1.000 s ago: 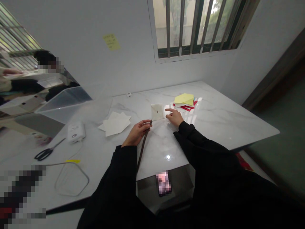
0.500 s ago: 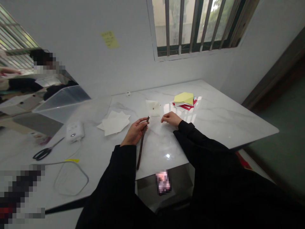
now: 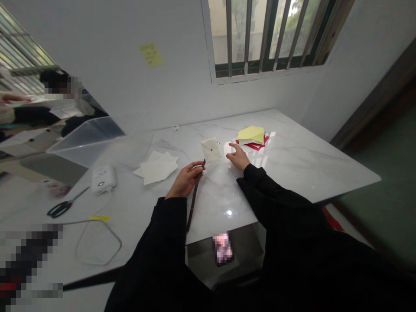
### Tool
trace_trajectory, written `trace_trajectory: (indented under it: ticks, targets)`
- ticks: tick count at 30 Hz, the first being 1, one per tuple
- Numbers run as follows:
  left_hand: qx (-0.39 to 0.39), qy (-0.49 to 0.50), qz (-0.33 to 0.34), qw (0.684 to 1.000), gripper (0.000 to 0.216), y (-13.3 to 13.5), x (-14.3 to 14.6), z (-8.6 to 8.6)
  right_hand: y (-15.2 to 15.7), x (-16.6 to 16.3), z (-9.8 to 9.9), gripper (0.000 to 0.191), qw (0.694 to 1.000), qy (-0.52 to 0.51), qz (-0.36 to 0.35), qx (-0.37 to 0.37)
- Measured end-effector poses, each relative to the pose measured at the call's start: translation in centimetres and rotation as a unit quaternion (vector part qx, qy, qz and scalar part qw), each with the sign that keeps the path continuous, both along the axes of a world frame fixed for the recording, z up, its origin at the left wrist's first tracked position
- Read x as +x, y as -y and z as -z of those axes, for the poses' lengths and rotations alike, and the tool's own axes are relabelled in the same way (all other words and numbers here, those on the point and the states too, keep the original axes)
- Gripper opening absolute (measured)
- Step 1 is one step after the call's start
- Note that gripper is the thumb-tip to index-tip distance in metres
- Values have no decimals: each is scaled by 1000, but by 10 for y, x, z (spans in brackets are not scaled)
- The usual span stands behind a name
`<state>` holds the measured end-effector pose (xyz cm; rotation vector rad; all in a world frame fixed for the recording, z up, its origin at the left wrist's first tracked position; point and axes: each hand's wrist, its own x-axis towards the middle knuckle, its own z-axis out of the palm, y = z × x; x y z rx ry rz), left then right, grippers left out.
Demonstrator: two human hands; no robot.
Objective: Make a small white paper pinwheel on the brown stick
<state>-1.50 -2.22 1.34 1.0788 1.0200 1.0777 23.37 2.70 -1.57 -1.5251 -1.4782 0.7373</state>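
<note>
My left hand [image 3: 185,180] pinches the top end of a long, narrow dark brown strip [image 3: 194,199], probably ribbon. The strip slants down across the table toward its front edge. Just beyond lies a small cream envelope [image 3: 212,154] with a dark round dot on its flap, slightly turned. To the right of the envelope is my right hand [image 3: 238,158], empty, with its index finger stretched out and thumb apart. Left of my left hand lie several overlapping cream sheets or envelopes [image 3: 159,167].
A stack of yellow, white and red envelopes [image 3: 251,135] sits at the back right. On the left are scissors [image 3: 63,208], a white device [image 3: 103,178] with a cable, and a clear plastic box [image 3: 84,136]. A phone [image 3: 222,249] rests below the table edge. Another person [image 3: 58,84] sits far left.
My right hand has opened from curled fingers, its index now extended. The cream envelope has turned slightly and shifted a little right. My left hand still holds the strip.
</note>
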Motion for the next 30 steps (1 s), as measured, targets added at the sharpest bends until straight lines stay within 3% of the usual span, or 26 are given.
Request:
trace_trajectory:
  ticks: [7, 9, 12, 14, 18, 30]
  targets:
    - [14, -16, 7, 1000, 44, -1, -1, 1, 1, -3, 0, 93, 999, -32, 24, -25]
    - [14, -13, 9, 1000, 44, 0, -1, 0, 2, -3, -3, 76, 998, -22, -30, -45]
    - [11, -7, 8, 1000, 45, 1, -1, -1, 3, -3, -6, 36, 980, 31, -186, -68]
    - [7, -2, 5, 1000, 45, 2, 0, -1, 3, -3, -6, 28, 971, 47, -227, -64]
    - [8, -4, 2, 1000, 45, 1, 0, -2, 2, -5, -4, 28, 979, 26, -197, -54]
    - [1, 0, 3, 1000, 45, 2, 1, -4, 7, -7, -9, 29, 978, 30, -196, -64]
